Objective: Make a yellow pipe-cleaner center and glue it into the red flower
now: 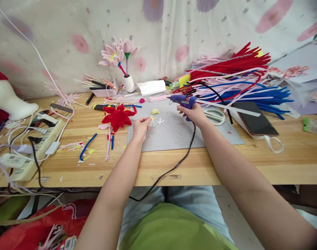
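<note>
My right hand (193, 113) is wrapped round a blue hot glue gun (182, 100), its nozzle pointing left and a long glue stick (232, 108) jutting out behind. A black cord hangs from its handle. Lower and to the left, my left hand (142, 127) pinches a small yellow-and-white frilly piece (152, 121) between thumb and fingers. Just beyond lies a yellow frilly piece (155, 111) on the grey cutting mat (171, 140), with a white cross-shaped piece (160, 121) beside my fingertips. A red fuzzy flower (118, 117) rests left of the mat.
Red, blue and pink pipe cleaners (233, 74) are heaped at the back right, near a dark phone (256, 118). Pink flowers stand in a white vase (128, 83). A power strip (41, 149) with tangled cables is at left. Scraps and a utility knife (103, 107) lie about.
</note>
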`<state>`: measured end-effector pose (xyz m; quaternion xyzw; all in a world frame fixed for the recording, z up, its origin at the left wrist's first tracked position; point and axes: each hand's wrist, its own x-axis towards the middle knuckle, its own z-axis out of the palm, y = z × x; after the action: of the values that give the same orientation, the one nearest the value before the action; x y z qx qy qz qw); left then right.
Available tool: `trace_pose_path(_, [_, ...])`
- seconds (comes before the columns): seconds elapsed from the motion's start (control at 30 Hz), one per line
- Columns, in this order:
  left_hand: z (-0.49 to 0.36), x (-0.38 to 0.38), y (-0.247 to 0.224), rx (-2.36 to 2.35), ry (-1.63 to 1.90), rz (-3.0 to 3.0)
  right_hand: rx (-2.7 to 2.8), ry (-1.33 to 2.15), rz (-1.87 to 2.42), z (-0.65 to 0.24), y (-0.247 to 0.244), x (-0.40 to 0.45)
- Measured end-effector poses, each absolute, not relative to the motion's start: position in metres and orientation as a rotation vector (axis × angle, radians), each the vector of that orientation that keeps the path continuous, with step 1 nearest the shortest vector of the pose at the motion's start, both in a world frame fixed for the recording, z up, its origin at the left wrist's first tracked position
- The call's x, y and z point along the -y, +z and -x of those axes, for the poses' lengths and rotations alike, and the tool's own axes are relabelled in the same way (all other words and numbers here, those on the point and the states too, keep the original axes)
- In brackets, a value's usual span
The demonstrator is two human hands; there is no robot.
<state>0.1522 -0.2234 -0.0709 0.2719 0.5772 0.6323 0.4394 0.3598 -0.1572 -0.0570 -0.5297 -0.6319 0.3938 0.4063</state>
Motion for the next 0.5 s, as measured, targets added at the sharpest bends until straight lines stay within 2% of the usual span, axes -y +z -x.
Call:
trace_pose_path(0.13, [-0.15,0.223,-0.07,-1.44,1.557,-0.641,1.845,1.268,1.139,-0.356,-0.039,0.18])
trace_pose_path(0.5, [-0.149,0.224,-0.067,-1.432,1.532,-0.626,1.975,1.211,1.244,-0.347,-0.034,0.192])
